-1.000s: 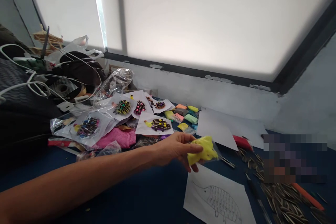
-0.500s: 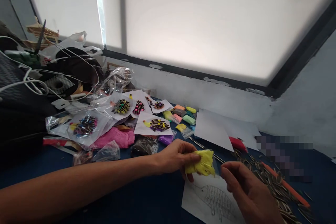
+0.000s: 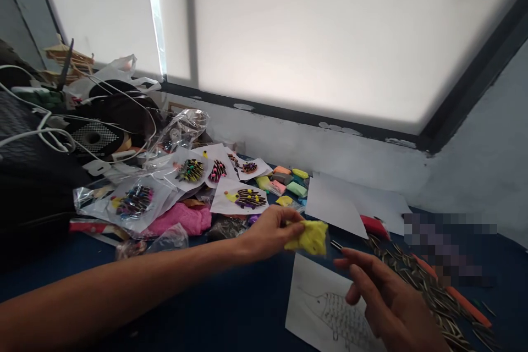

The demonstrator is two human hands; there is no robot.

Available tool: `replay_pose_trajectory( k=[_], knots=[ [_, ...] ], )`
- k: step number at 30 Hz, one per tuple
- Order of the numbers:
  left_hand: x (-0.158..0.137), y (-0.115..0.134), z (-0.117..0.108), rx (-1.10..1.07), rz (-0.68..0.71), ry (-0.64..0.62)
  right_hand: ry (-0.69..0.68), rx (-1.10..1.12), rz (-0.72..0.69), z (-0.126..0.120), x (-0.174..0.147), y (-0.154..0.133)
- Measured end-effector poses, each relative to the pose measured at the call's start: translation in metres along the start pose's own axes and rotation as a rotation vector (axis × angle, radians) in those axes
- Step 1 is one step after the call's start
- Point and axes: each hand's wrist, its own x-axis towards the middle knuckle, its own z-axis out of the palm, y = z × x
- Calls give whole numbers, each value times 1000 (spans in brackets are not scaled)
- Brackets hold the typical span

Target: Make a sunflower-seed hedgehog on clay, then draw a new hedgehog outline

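Between thumb and fingers, my left hand (image 3: 274, 231) grips a packet of yellow modelling clay (image 3: 311, 237) in clear plastic, above the table. My right hand (image 3: 381, 297) is just right of the packet, apart from it, its fingers spread and bent with nothing between them. Below both hands lies a white sheet with a pencil drawing (image 3: 317, 297) of a scaly or spiny animal, its right part hidden by my right hand. Beyond the right fingertips shows the tip of a metal tool (image 3: 336, 244), mostly covered by the packet.
Striped sunflower seeds (image 3: 433, 302) and an orange stick (image 3: 466, 305) lie at the right. Farther back are blank white paper (image 3: 336, 203), a red packet (image 3: 374, 226), several colored clay packets (image 3: 297, 188) and a decorated hedgehog picture (image 3: 239, 196). Bags, cables and a spool (image 3: 94, 137) crowd the left.
My left hand has lifted the yellow clay packet slightly up and left. My right hand's fingers have spread apart, and more of the drawing shows.
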Motion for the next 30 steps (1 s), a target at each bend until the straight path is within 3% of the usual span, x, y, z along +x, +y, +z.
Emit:
replay_pose_trajectory(
  k=[4,6,10,17,21,26,28,30],
  knots=[
    [10,11,-28,290,136,266,-26,-29,-98,-2,-1,-2],
    [17,13,-42,463,191,328,-8,-7,-90,2,-4,-5],
    [28,8,-55,790,254,248,-3,6,-78,7,-9,-8],
    [36,-7,-31,1075,382,75,-174,-62,-187,-1,1,6],
    [50,-6,-31,1052,377,132,-171,-64,-224,0,-1,6],
    [50,14,-49,810,336,223,-225,-80,-228,-3,0,8],
    [43,25,-51,662,297,178,-209,-89,-206,-8,4,11],
    [36,34,-49,506,239,47,-179,-94,-165,-13,8,12]
  ],
)
